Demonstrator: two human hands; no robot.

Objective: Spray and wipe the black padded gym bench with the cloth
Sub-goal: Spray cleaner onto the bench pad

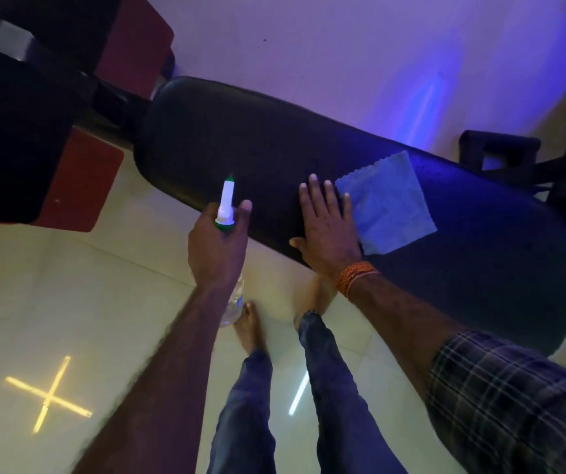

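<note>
While a yellow cross of light (49, 394) glows on the pale tiled floor (69, 295) at the left, the left hand (218, 246) is closed around the neck of a clear spray bottle (227, 213), its white and green nozzle pointing at the black padded gym bench (240, 138), which runs diagonally from upper left to lower right. Just right of it, the right hand (326, 227) lies flat on the bench pad, fingers spread, its little-finger side touching a folded blue cloth (389, 203) resting on the pad. Orange threads (356, 277) circle that wrist, and 2 bare feet stand below.
</note>
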